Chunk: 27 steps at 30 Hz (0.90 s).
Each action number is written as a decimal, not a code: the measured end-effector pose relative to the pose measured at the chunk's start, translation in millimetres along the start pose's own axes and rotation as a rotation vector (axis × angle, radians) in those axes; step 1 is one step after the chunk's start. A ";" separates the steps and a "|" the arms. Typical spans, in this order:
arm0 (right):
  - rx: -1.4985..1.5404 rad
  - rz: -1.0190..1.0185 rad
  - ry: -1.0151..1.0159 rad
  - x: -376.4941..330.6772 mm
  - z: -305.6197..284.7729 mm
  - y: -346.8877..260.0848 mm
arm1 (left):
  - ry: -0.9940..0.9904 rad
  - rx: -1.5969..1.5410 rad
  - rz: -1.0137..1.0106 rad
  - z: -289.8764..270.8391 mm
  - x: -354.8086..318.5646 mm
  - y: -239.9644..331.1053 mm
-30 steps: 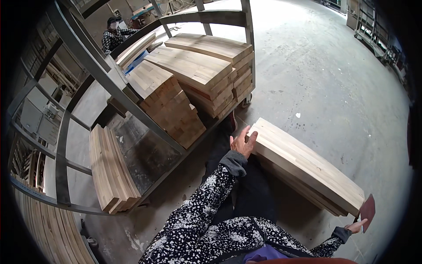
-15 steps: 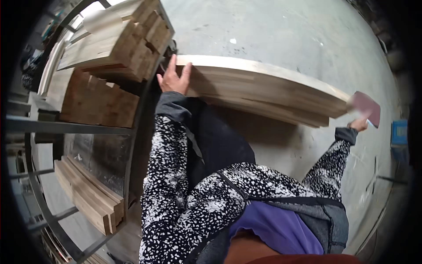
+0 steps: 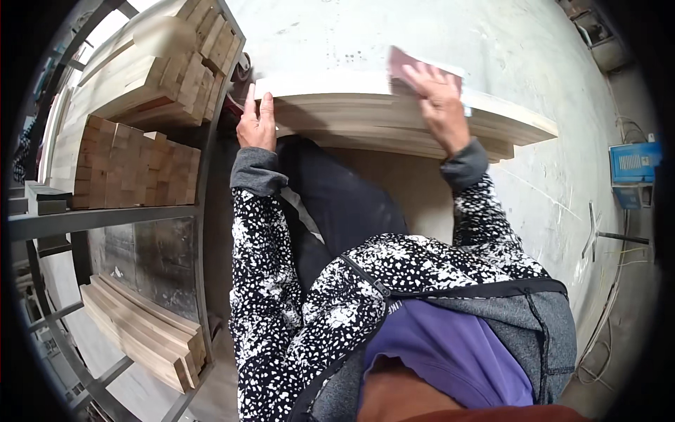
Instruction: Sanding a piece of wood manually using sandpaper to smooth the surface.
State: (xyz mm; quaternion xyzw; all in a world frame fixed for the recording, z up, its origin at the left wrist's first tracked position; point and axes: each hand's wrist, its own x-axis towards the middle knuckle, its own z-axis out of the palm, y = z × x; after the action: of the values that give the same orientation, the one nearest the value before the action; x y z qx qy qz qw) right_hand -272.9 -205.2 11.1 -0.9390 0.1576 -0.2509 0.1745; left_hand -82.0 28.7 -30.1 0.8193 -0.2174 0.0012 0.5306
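A long pale wooden board (image 3: 337, 109) stands on its narrow edge across the view, with at least one more board against its near side. My left hand (image 3: 257, 125) is at the board's left end, its fingers stretched up and apart, touching the wood. On the top edge, right of the middle, a reddish-brown sheet of sandpaper (image 3: 402, 70) lies under my right hand (image 3: 443, 105). The fingers of that hand press the sheet against the wood, and part of it is hidden beneath them.
At the left a dark metal rack (image 3: 105, 221) carries stacked wooden blocks (image 3: 133, 165), with several curved wooden strips (image 3: 144, 334) on its lower level. A blue box-shaped machine (image 3: 635, 163) stands at the far right, with cables (image 3: 608, 330) along the floor.
My right hand has swept the sandpaper left along the board's top edge, from its right end toward the middle. My left hand stays at the left end.
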 end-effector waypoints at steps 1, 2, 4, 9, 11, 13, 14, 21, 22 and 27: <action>0.003 -0.113 -0.009 11.8 22.2 -34.1 | 0.005 -0.053 0.021 0.4 -1.0 -3.0; 0.023 -0.191 -0.016 20.6 46.5 -70.2 | 0.005 -0.105 0.040 2.6 -2.8 -8.1; -0.001 -0.300 -0.030 44.7 90.6 -132.8 | 0.015 -0.158 0.066 6.6 -5.7 -23.2; -0.017 -0.414 -0.070 60.6 114.3 -153.9 | -0.070 0.125 -0.140 -10.1 -34.9 -69.8; 0.015 -0.434 -0.088 47.4 99.4 -121.6 | -0.059 0.403 -0.242 -29.6 -44.9 -99.5; -0.006 -0.289 -0.120 25.6 46.4 -57.1 | -0.074 0.681 -0.310 -45.0 -57.9 -134.7; 0.014 -0.161 -0.128 10.5 14.3 -21.4 | -0.091 0.838 -0.367 -48.3 -62.0 -144.6; -0.305 0.351 0.202 -62.6 -85.3 148.0 | -0.302 1.014 -0.271 -34.6 -66.1 -123.5; -0.343 0.279 0.158 -53.3 -73.0 134.1 | -0.355 1.167 -0.217 -31.5 -64.3 -115.9; -0.135 -0.302 0.011 22.2 46.2 -74.7 | -0.382 1.126 0.093 -8.8 -76.6 -136.5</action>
State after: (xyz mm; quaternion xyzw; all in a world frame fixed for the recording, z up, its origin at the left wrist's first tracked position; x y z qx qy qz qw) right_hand -214.7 -135.7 13.3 -0.9603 0.0321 -0.2681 0.0704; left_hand -100.5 110.2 -162.7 0.9499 -0.3105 -0.0079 -0.0345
